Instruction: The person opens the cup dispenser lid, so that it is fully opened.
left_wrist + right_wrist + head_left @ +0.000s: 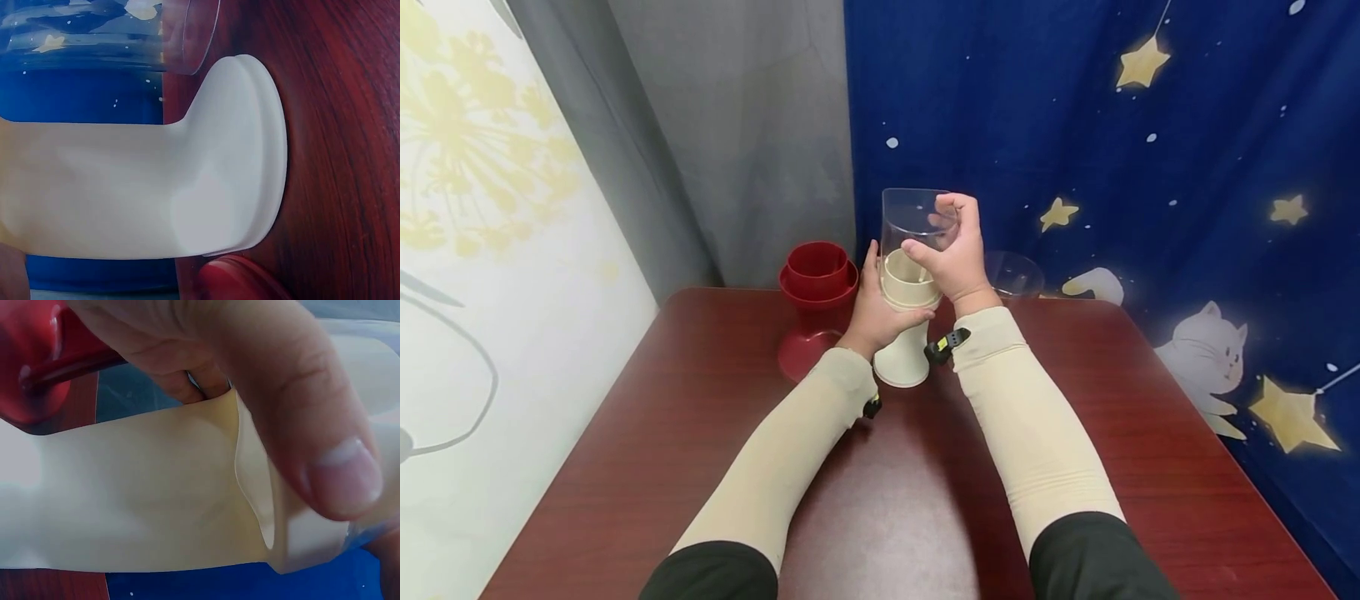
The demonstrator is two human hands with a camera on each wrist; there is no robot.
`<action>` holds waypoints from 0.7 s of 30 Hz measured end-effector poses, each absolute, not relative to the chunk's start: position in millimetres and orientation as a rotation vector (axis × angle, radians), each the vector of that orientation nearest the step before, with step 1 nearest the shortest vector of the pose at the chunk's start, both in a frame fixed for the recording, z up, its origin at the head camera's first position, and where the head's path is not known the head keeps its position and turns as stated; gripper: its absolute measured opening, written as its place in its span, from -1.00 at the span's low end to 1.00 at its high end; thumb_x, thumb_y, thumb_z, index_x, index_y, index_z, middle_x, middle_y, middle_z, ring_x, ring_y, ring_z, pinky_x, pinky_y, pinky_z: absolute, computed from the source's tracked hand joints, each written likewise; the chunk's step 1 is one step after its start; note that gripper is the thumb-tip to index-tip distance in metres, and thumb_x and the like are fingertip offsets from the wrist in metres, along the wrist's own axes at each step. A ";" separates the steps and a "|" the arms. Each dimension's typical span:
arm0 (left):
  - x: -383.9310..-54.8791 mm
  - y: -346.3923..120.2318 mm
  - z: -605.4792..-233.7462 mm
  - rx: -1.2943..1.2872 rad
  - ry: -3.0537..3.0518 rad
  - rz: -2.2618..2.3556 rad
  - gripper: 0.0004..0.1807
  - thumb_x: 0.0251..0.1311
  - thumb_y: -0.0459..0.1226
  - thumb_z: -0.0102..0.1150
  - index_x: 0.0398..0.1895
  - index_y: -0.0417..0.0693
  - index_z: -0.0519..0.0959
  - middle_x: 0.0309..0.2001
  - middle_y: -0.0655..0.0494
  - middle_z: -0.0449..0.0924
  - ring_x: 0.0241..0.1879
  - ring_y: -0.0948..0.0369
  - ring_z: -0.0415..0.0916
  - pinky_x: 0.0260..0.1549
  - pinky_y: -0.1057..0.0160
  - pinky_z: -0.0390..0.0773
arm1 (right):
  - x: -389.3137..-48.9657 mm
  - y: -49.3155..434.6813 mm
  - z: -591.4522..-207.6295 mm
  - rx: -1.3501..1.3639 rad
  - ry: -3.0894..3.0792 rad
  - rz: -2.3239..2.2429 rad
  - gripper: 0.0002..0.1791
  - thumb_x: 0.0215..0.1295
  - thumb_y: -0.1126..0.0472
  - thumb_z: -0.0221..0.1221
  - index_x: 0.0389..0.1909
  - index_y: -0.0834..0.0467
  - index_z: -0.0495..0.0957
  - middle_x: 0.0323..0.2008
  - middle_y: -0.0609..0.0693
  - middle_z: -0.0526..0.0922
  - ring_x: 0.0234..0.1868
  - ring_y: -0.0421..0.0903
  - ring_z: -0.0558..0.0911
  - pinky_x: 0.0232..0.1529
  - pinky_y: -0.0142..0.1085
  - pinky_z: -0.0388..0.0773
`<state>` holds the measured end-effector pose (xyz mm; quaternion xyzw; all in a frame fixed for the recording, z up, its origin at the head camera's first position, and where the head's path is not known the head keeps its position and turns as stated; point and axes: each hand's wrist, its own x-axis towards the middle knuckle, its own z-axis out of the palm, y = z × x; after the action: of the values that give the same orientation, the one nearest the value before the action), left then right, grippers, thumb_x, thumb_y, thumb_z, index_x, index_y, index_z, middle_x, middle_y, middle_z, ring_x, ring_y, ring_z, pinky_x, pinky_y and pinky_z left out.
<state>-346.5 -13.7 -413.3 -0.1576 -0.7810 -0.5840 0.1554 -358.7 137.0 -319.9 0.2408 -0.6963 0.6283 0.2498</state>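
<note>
My left hand point(880, 308) grips a cream stand point(901, 358) just under its round collar, with the thumb across the front. In the right wrist view that thumb point(337, 469) lies over the collar edge of the cream stand point(150, 494). A clear plastic cylinder point(898, 218) stands upright at the collar, its lower end around the cream rim. My right hand point(958, 254) holds the cylinder's right side, thumb in front and fingers curled about its upper part. The stand's flared foot point(237, 162) is low over the table; whether it touches, I cannot tell.
A red stand point(818, 287) of similar shape is to the left, close to my left wrist. Another clear container point(1015, 273) is behind my right wrist, partly hidden. The brown table point(880, 517) ends at a blue curtain point(1075, 125) and a grey one point(745, 125).
</note>
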 end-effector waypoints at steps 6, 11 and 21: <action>-347.2 -12.9 -413.1 -0.455 -2.231 -1.663 0.61 -0.25 -0.09 0.78 0.74 0.15 -0.28 0.62 -0.07 0.15 0.51 0.01 0.25 0.48 0.02 0.40 | -357.2 136.3 -317.9 0.674 -1.858 1.695 -0.02 -0.21 0.00 0.55 0.25 0.23 0.31 0.24 0.02 0.46 0.19 -0.03 0.56 0.15 -0.27 0.56; -348.6 -10.8 -414.6 -0.483 -2.197 -1.691 0.63 -0.26 -0.12 0.79 0.74 0.15 -0.30 0.63 -0.09 0.13 0.53 0.03 0.24 0.50 0.05 0.37 | -356.9 137.0 -301.5 0.685 -1.758 1.788 0.14 -0.30 -0.32 0.66 0.21 0.20 0.32 0.18 -0.04 0.44 0.14 -0.03 0.54 0.20 -0.21 0.56; -349.2 -15.3 -416.3 -0.526 -2.203 -1.562 0.48 -0.26 -0.09 0.78 0.72 0.30 -0.07 0.59 -0.05 0.17 0.51 0.02 0.24 0.45 0.01 0.43 | -323.8 147.1 -254.0 0.725 -1.695 1.781 0.28 -0.51 -0.57 0.61 0.19 0.07 0.32 0.25 0.05 0.45 0.27 0.07 0.54 0.31 -0.07 0.54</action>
<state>-349.2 -15.3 -416.3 -0.1874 -0.7857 -0.5568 0.1939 -323.8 147.1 -254.0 0.2710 -0.6337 0.6660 0.2852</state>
